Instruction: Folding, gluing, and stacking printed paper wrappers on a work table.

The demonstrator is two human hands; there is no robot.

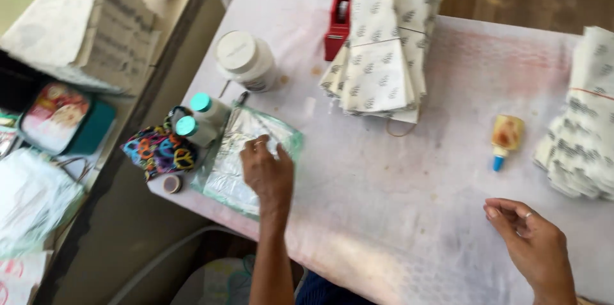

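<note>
The left hand (pixel 268 174) rests in the lower middle of the frame, its fingers (pixel 256 147) pressed flat on a clear plastic packet (pixel 240 158) with a greenish edge that seems to hold pale sheets; nothing is pinched, the hand simply lies on it. The right hand (pixel 534 244), at the lower right, hovers loose just above the bare desk (pixel 396 196), fingers curled narrow and holding nothing.

As for progress, I'd judge the work is somewhere in the middle: a stack of patterned paper bags (pixel 387 43) sits at the top centre and a second pile (pixel 582 126) lies at the right edge, while the packet under the left hand looks not yet opened or emptied.

Of the containers, a white jar (pixel 245 60) with a white lid stands shut at the upper left of the desk; its contents are hidden. Two small teal-capped bottles (pixel 198 116) stand capped beside a colourful patterned pouch (pixel 160 151). A small glue bottle (pixel 505 139) with a blue tip lies on its side, right of centre. A red tape dispenser (pixel 337 23) stands just behind the central stack.
</note>
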